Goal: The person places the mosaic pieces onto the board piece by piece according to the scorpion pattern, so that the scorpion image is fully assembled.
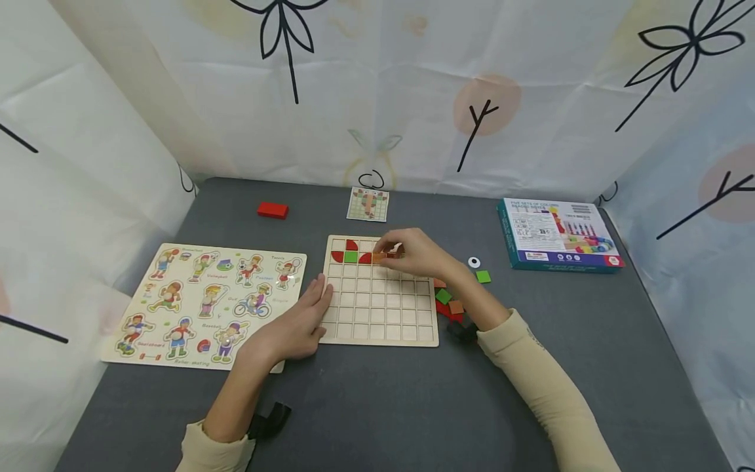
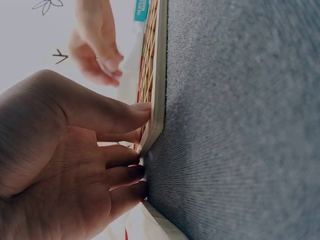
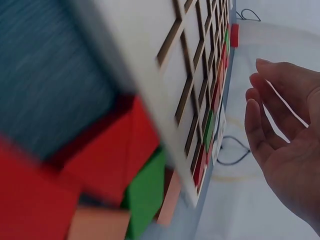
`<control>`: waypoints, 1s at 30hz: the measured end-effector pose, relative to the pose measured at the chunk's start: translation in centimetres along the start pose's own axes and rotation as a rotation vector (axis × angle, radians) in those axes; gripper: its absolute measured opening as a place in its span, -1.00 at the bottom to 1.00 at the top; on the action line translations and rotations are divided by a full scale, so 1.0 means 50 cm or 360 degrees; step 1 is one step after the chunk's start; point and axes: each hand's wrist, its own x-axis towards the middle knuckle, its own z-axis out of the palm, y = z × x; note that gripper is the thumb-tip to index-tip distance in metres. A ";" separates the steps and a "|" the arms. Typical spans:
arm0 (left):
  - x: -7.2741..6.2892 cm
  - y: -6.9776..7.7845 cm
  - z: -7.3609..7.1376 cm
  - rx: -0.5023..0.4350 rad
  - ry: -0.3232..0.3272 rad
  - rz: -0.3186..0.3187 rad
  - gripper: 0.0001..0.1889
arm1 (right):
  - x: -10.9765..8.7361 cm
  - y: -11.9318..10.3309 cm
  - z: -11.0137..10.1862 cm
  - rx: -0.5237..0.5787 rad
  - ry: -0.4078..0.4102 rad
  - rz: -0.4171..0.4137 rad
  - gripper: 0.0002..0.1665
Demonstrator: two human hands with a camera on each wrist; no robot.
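A wooden grid board lies in the middle of the table. Along its left edge rests my left hand, fingers fairly straight, with the thumb against the board's side in the left wrist view. Over the upper rows hovers my right hand; in the right wrist view its loosely bent fingers are apart from the board and hold nothing. Near those fingertips an orange tile sits in the second row. Beside it are red quarter-round tiles and a green square tile. The hand hides the cells further right.
Loose green, red and orange tiles lie by the board's right edge, near a white ring. A pattern card and red block lie behind. A sports puzzle board is left; a boxed set stands back right.
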 end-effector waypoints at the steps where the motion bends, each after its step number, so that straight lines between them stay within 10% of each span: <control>1: 0.000 0.000 0.000 -0.0003 0.0001 -0.0002 -0.18 | -0.010 0.004 -0.006 -0.0003 0.0006 0.0013 -0.70; 30: -0.002 0.000 0.001 0.0003 0.0013 0.0009 -0.19 | -0.234 0.073 -0.055 -0.0145 -0.0122 0.0287 -0.74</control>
